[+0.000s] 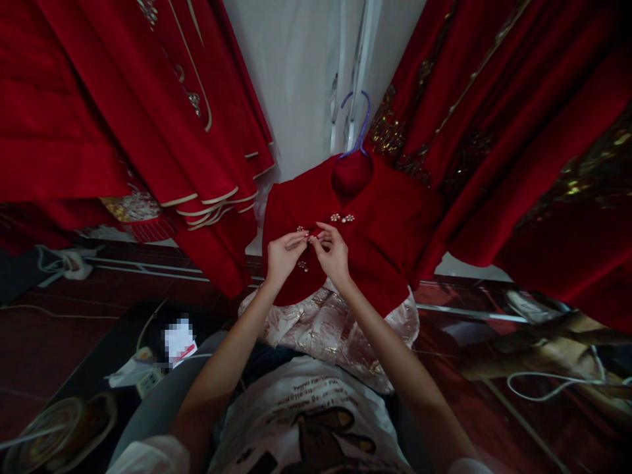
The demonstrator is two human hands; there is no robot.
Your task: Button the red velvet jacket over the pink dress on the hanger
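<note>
A short red jacket (385,257) hangs in front of me on a purple hanger (363,135). Down its front run small flower-shaped beaded buttons; one beaded button pair (342,218) sits near the neck and another beaded button (303,266) lower down. My left hand (286,255) is closed in a pinch at the jacket's front, on a small beaded button. Facing it, my right hand (333,253) pinches the same spot, thumb and forefinger nearly meeting the left fingertips. Fingers partly hide the button. Beneath the jacket's hem, pale pink shiny fabric (326,316) spreads toward my lap.
Red garments with cream piping (197,131) hang on the left, and red garments with gold sequins (518,164) on the right. Lower left are a white power strip (145,375) and a clear-lidded cup (49,428). A white cable (543,378) loops at lower right.
</note>
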